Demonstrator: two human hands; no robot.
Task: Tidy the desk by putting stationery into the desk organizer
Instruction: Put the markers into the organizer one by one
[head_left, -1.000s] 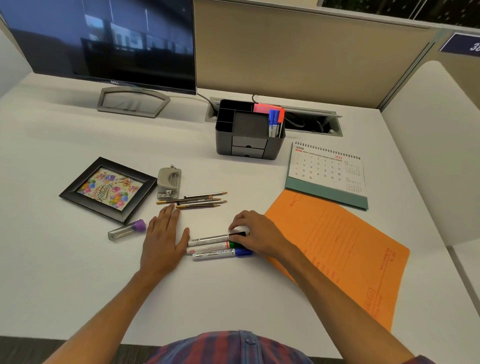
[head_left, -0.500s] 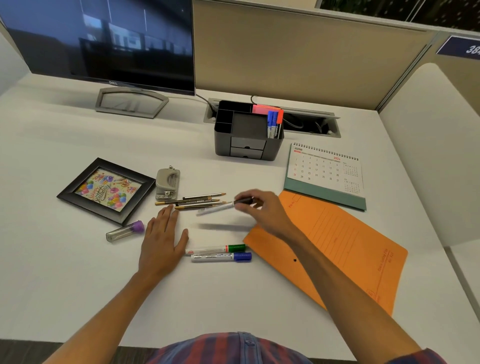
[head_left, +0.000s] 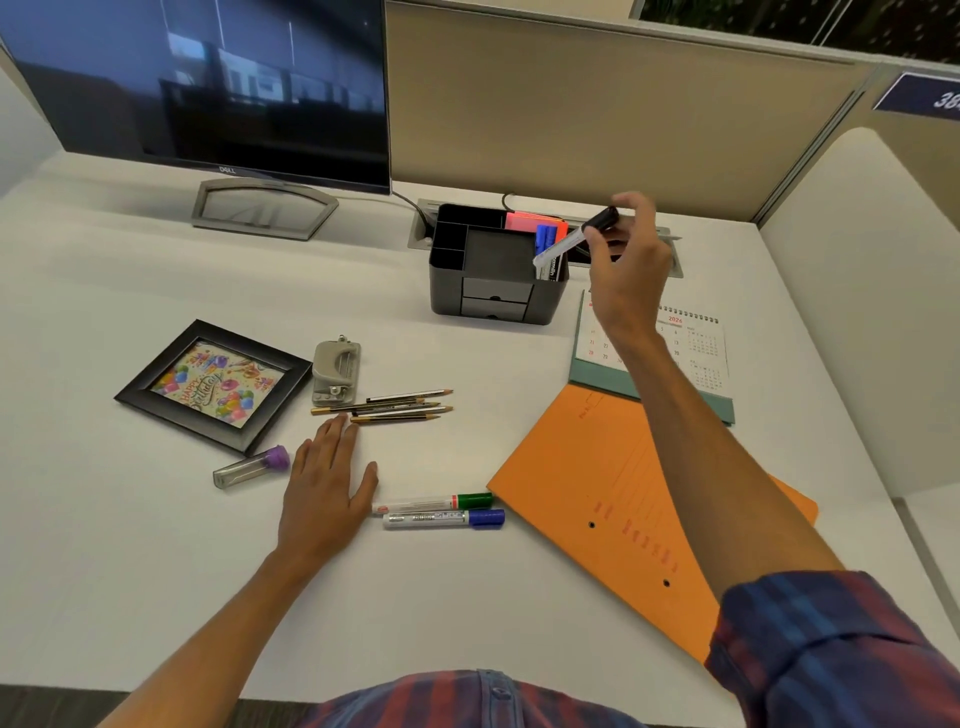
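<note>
One black-capped white marker (head_left: 574, 240) tilted over dark grey plastic desk organizer (head_left: 496, 267) | right hand (head_left: 626, 265) pinches its cap | left hand (head_left: 324, 483) flat on white desk (head_left: 130, 571), fingers straight

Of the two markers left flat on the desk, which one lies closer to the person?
The blue-capped marker. It lies just below the green-capped marker, which sits farther up the desk; both are right of the left hand.
</note>
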